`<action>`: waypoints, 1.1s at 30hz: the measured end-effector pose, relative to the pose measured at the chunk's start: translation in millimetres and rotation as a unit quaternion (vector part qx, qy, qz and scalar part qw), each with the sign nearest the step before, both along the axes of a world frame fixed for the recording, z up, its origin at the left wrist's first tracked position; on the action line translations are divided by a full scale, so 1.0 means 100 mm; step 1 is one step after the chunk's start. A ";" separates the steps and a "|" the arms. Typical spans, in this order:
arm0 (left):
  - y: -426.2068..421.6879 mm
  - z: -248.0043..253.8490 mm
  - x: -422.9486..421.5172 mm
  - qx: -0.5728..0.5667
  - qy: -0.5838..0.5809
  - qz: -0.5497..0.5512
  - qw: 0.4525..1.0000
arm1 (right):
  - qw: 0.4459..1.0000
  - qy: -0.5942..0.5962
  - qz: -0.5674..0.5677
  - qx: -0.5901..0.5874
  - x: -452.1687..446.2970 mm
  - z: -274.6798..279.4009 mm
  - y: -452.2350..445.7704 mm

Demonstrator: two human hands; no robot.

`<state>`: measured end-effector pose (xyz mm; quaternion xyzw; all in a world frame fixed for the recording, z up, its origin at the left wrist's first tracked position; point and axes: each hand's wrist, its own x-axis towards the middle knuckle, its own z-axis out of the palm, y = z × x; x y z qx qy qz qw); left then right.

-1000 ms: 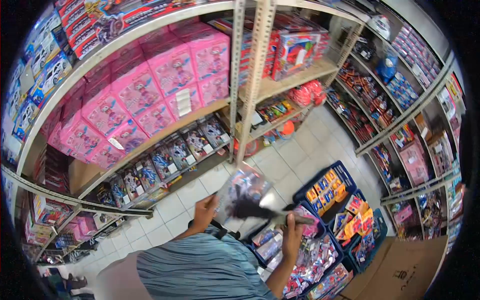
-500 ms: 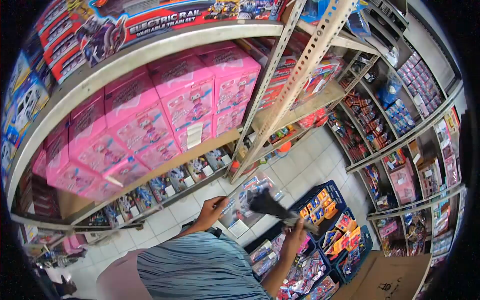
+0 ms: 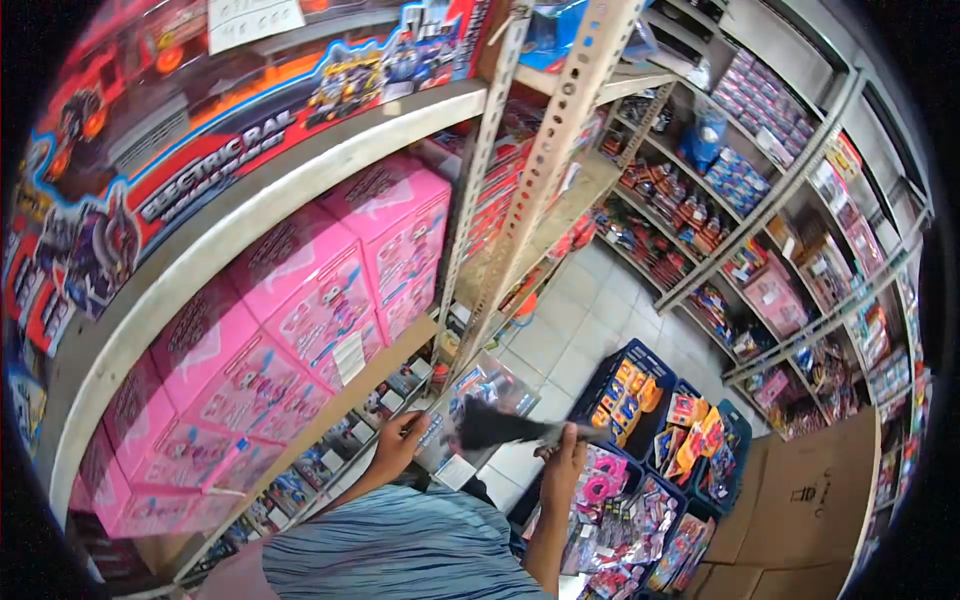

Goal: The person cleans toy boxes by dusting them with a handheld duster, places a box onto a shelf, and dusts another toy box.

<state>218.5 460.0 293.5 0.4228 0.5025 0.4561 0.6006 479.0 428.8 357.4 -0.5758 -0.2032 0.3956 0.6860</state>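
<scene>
My right hand [image 3: 566, 456] is closed around the pale handle of a black duster [image 3: 490, 428], whose dark, slightly blurred head points left. Across a narrow gap, my left hand [image 3: 400, 442] has its fingers curled together in a pinch; whether anything small is between them I cannot make out. Behind the duster a toy box with a clear front [image 3: 515, 388] lies low by the shelf post, partly covered by the duster head.
Pink boxes [image 3: 300, 290] fill the shelf at left, below a train set box [image 3: 210, 170]. A perforated metal post [image 3: 545, 150] rises beside them. Crates of toys [image 3: 632, 352] stand on the tiled floor by a big carton [image 3: 800, 490]. Stocked shelves [image 3: 700, 290] line the right.
My view has turned and come closer to the left shelf. The duster has swung flatter, its head now nearer my left hand. My right hand keeps its hold.
</scene>
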 end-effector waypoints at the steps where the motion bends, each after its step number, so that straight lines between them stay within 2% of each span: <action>1: 0.03 -0.03 0.01 0.001 -0.006 -0.002 1.000 | 1.000 -0.014 0.004 -0.019 0.11 -0.09 -0.01; 4: 0.11 0.01 0.10 0.012 -0.003 -0.009 1.000 | 0.970 -0.162 0.149 -0.101 0.27 0.05 -0.07; 5: 0.13 0.04 0.12 0.010 0.002 -0.021 1.000 | 0.968 -0.165 0.170 -0.079 0.26 0.17 -0.08; 8: 0.16 0.12 0.19 0.001 0.011 -0.056 0.998 | 0.998 -0.052 -0.033 -0.011 0.26 0.18 -0.05; 9: 0.16 0.18 0.21 -0.006 0.014 -0.064 0.998 | 0.998 -0.012 -0.063 -0.019 0.35 0.01 -0.07; 13: 0.25 -0.01 0.27 -0.011 0.014 -0.078 0.997 | 0.978 -0.141 0.126 -0.090 0.40 0.01 -0.20; 14: 0.27 -0.08 0.27 -0.013 0.012 -0.084 0.996 | 0.985 -0.113 0.118 -0.051 0.36 -0.09 -0.21; 15: 0.28 -0.08 0.31 -0.013 0.014 -0.072 0.997 | 0.994 -0.082 0.059 -0.038 0.29 -0.04 -0.22; 18: 0.35 -0.16 0.31 0.000 0.021 -0.125 0.992 | 0.994 0.012 -0.103 -0.034 0.14 0.13 -0.29; 20: 0.35 -0.11 0.36 -0.004 0.018 -0.133 0.991 | 0.995 -0.031 -0.052 -0.075 0.26 -0.23 -0.42; 22: 0.34 -0.06 0.38 -0.004 0.022 -0.128 0.992 | 0.991 -0.073 0.055 -0.101 0.27 -0.17 -0.50; 23: 0.32 -0.02 0.39 -0.006 0.009 -0.126 0.992 | 0.993 -0.078 0.059 -0.065 0.23 -0.14 -0.50; 26: 0.33 -0.08 0.36 0.085 0.058 -0.114 0.988 | 0.990 -0.021 -0.129 -0.055 0.15 0.08 -0.47; 27: 0.30 0.09 0.37 0.038 0.035 -0.113 0.992 | 0.983 0.006 -0.178 -0.045 0.19 -0.01 -0.44; 30: 0.32 0.04 0.21 0.003 0.019 -0.145 0.989 | 0.978 -0.019 -0.202 -0.052 0.29 -0.07 -0.42; 31: 0.34 -0.02 0.24 0.019 0.038 -0.118 0.992 | 0.978 -0.095 -0.186 -0.025 0.24 0.01 -0.40; 32: 0.33 -0.05 0.22 0.010 0.034 -0.112 0.993 | 0.986 -0.087 -0.127 -0.058 0.25 -0.07 -0.38; 33: 0.29 0.05 0.22 -0.001 0.029 -0.104 0.994 | 0.984 -0.098 -0.140 -0.045 0.19 -0.05 -0.35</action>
